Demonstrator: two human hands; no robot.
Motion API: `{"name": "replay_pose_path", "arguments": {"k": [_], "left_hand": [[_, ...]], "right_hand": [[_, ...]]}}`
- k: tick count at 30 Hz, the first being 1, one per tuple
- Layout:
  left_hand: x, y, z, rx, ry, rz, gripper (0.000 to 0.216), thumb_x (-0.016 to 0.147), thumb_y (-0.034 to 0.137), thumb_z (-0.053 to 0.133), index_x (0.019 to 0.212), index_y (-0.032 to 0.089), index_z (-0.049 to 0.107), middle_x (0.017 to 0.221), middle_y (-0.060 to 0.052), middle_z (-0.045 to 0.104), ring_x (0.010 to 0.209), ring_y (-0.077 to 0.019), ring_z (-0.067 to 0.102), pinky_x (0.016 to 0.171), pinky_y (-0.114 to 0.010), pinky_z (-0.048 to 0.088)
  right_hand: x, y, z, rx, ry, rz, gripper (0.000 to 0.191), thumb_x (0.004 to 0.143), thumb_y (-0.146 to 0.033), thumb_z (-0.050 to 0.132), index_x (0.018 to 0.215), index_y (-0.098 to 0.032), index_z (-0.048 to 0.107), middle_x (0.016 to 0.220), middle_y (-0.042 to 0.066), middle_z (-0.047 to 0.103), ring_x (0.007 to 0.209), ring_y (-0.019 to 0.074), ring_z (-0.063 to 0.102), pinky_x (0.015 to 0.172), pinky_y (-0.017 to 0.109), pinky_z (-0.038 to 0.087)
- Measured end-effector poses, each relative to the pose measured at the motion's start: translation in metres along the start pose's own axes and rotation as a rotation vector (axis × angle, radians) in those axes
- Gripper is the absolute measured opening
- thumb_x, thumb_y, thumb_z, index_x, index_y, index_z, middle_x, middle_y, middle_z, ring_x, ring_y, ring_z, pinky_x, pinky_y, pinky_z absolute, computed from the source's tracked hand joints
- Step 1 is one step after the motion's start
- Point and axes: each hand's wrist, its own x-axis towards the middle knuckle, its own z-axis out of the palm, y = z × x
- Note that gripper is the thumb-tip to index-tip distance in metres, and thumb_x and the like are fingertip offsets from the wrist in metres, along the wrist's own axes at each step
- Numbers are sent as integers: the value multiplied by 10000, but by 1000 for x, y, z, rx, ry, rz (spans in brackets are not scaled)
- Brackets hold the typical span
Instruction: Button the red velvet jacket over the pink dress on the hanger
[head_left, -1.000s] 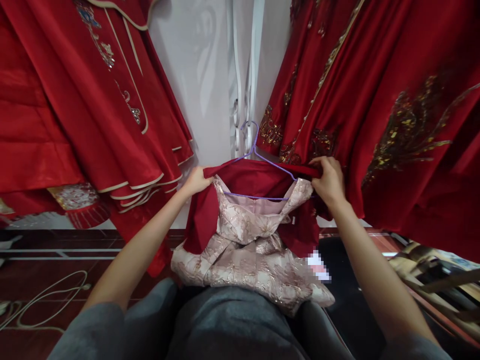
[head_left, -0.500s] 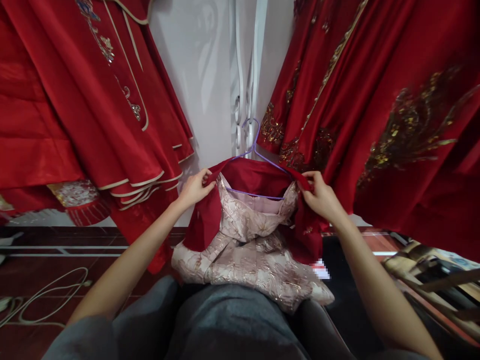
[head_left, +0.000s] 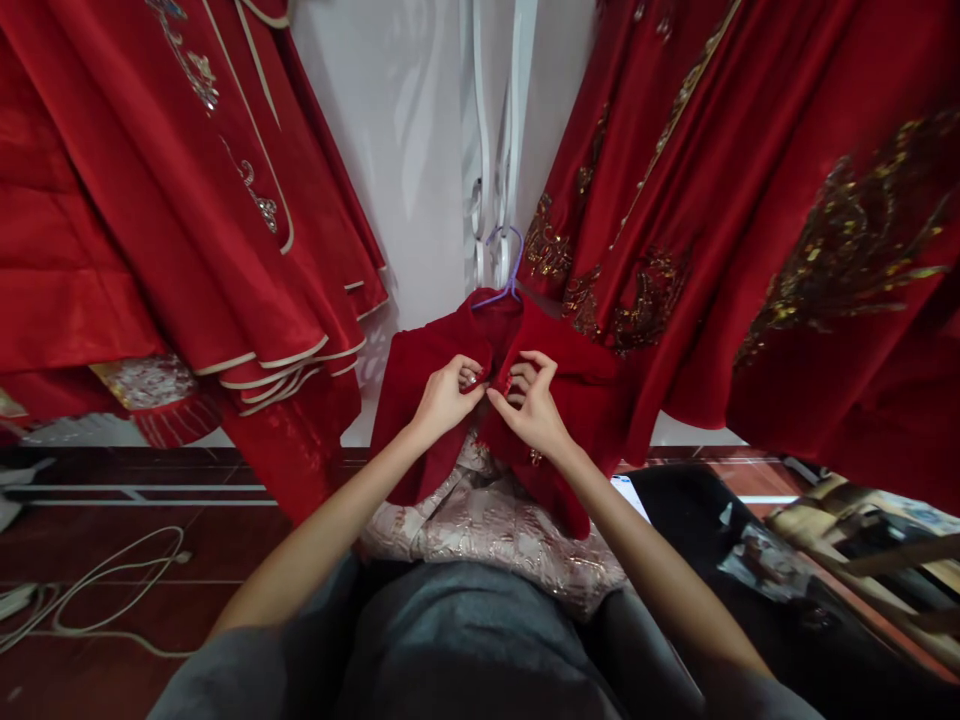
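Observation:
A short red jacket (head_left: 420, 370) hangs on a purple hanger (head_left: 511, 284) over a pale pink-and-gold brocade dress (head_left: 495, 525). My left hand (head_left: 451, 395) pinches the jacket's left front edge just below the collar. Opposite it, my right hand (head_left: 531, 400) grips the other front edge, thumb and fingers closed on the cloth. The two hands almost meet at the neck opening. Between the jacket fronts, part of the brocade shows; its bodice is mostly covered. The brocade's lower part lies across my lap.
Red gowns (head_left: 300, 330) hang at left, and more red gowns with gold sequins (head_left: 817, 260) at right. White cabinet doors (head_left: 375, 120) stand behind. A pale cable (head_left: 97, 600) lies on the floor at left. On a black surface (head_left: 690, 520) at right sits a clear plastic bag (head_left: 765, 560).
Both hands have moved inward from the shoulders to the front edges. The red jacket now closes over the bodice, drawn together below its collar, and covers most of the hanger.

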Motion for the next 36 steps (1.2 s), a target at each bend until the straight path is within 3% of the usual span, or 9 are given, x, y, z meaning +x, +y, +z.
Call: {"name": "replay_pose_path", "arguments": {"k": [3,7,10,17,22,31,36], "left_hand": [[-5,-8,5,-204,61,-67,285,691,148,667,946,189,547,879,-39,671,807,-144,659,754,-271,517],[-10,-6,9,-297,90,-123,268,669,118,651,878,198,505,829,-22,682,796,-143,674,723,-258,521],[-12,-1,8,-260,46,-98,174,690,117,614,834,188,547,819,-20,678,783,-138,669,717,-251,525],[-12,-3,3,-218,103,-41,158,721,157,620,871,180,573,900,-42,682,852,-149,666,808,-282,519],[-12,-2,3,-247,72,-71,174,696,161,637,856,181,570,874,-38,689,811,-146,670,753,-267,525],[-7,-1,-3,-161,-45,-40,119,712,183,630,830,182,639,905,-43,721,840,-175,683,793,-298,529],[-8,6,-9,-35,-96,82,134,737,175,597,868,190,621,884,-32,704,812,-163,671,746,-271,527]], "right_hand": [[-9,3,-2,52,18,-5,550,765,-377,685,1172,-286,326,1120,57,506,992,178,598,821,342,557],[-14,6,-1,87,1,27,336,854,-392,581,1136,-270,445,1090,58,579,1014,178,609,840,336,552],[-14,6,-1,60,28,33,276,891,-406,531,1120,-259,486,1081,63,606,981,179,632,798,321,558],[-13,3,-6,-3,77,39,243,886,-411,545,1060,-242,524,1051,62,628,924,179,648,717,292,560],[-9,2,-4,-32,76,16,235,884,-419,544,1037,-241,531,1039,62,623,917,179,647,685,280,562],[-6,2,-5,-76,70,17,223,881,-418,544,1015,-240,556,1031,66,642,901,188,658,663,285,567],[-6,3,-5,-78,77,32,223,875,-417,551,1007,-239,575,1025,64,656,898,193,667,661,298,580]]}}
